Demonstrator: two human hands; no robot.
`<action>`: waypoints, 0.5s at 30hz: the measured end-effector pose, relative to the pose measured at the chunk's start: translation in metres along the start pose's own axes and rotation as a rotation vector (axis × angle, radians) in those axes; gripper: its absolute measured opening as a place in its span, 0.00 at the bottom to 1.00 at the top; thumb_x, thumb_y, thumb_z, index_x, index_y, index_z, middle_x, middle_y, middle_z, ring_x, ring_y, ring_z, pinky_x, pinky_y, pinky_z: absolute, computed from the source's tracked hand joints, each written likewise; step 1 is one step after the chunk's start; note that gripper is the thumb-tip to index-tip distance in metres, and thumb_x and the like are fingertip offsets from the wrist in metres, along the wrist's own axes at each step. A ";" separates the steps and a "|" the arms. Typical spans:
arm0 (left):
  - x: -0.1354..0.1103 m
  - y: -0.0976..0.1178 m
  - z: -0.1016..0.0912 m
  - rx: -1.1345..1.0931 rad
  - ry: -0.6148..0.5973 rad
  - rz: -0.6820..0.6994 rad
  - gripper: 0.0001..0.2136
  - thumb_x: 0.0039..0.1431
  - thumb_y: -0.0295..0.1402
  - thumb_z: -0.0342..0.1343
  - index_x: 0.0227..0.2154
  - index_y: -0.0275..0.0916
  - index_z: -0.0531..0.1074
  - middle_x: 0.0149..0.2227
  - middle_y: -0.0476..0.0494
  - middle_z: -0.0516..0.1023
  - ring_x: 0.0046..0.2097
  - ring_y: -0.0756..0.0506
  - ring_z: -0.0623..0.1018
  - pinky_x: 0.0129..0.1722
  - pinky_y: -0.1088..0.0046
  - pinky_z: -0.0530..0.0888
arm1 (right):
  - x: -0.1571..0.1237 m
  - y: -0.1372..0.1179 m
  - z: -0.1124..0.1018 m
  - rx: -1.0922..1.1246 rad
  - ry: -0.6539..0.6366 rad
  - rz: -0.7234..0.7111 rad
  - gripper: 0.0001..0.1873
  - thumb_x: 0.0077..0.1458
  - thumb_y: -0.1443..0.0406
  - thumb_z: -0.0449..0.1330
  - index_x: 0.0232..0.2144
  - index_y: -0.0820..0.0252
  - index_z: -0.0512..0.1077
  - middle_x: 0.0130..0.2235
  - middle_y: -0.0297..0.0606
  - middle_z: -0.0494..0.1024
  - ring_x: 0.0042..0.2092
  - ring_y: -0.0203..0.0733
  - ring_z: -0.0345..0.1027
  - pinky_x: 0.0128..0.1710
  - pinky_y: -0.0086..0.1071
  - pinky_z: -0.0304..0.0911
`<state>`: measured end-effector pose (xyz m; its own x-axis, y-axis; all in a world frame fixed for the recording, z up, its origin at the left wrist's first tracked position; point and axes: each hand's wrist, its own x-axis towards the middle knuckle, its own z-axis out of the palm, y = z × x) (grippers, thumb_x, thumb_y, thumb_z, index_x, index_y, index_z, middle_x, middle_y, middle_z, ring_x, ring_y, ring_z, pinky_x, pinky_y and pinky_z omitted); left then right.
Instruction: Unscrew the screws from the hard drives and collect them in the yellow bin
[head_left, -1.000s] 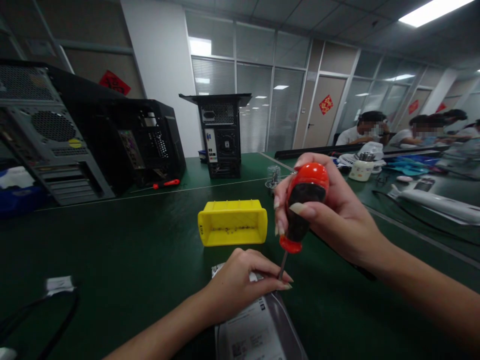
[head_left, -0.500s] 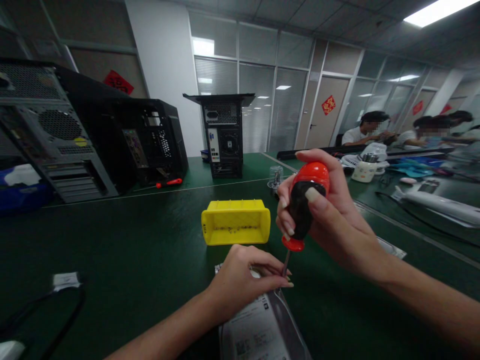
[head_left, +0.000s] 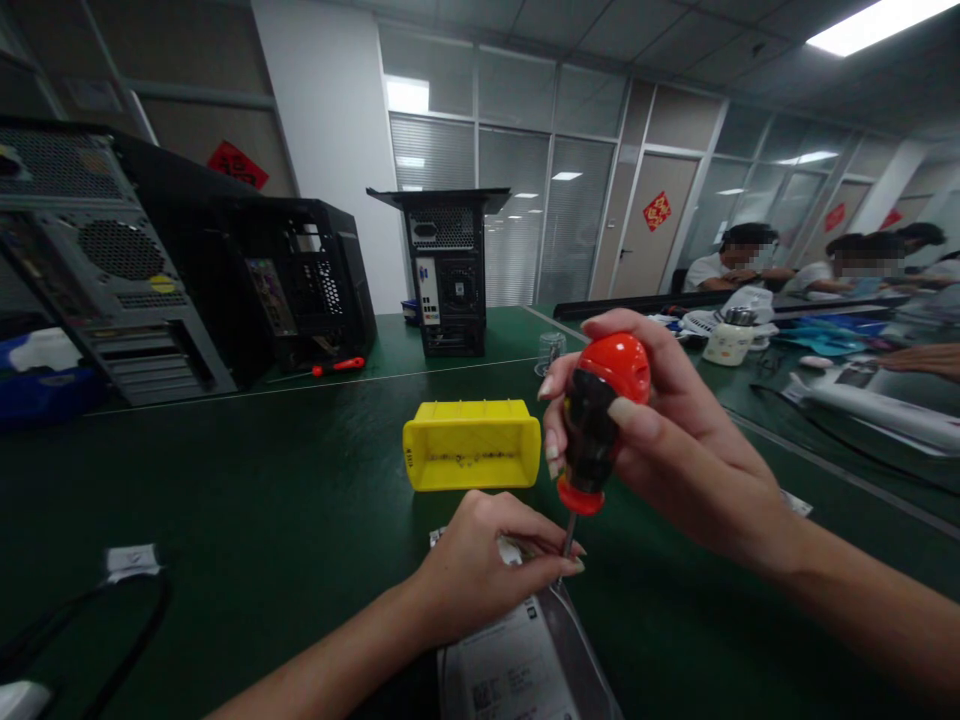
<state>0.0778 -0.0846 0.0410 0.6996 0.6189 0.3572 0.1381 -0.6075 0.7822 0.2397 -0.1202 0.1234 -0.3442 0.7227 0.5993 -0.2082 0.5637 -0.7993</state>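
Note:
A red-and-black screwdriver (head_left: 594,420) stands nearly upright, its handle wrapped by the fingers of my right hand (head_left: 675,460). Its shaft runs down to the upper edge of a hard drive (head_left: 517,670) with a printed label. My left hand (head_left: 480,560) rests over the drive's far end, with thumb and fingertips pinched round the screwdriver's shaft near the tip. Those fingers hide the tip and whatever it touches. Just beyond my left hand lies a yellow bin (head_left: 471,478) with several small screws (head_left: 469,458) inside.
Computer cases (head_left: 450,270) stand at the back and left. Another red screwdriver (head_left: 337,367) lies before one. A clear cup (head_left: 551,352) sits beyond my right hand. A cable (head_left: 142,640) lies at lower left. Other people sit at the right, and a co-worker's hand (head_left: 922,360) reaches in there.
The screwdriver handle and my right hand have shifted slightly left and down, with the grip turned a little. My left hand stays nearly still. A co-worker's hand has appeared at the right edge.

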 end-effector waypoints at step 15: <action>0.004 0.002 0.000 0.008 -0.015 -0.091 0.05 0.52 0.32 0.64 0.31 0.37 0.81 0.30 0.44 0.83 0.32 0.46 0.79 0.34 0.75 0.72 | 0.012 -0.018 -0.040 -0.318 0.008 0.117 0.30 0.58 0.48 0.51 0.61 0.41 0.50 0.57 0.35 0.64 0.54 0.46 0.64 0.50 0.42 0.66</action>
<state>0.0810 -0.0839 0.0441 0.6941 0.6642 0.2776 0.2069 -0.5534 0.8068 0.2754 -0.1055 0.1465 -0.3418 0.7919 0.5059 0.1285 0.5727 -0.8096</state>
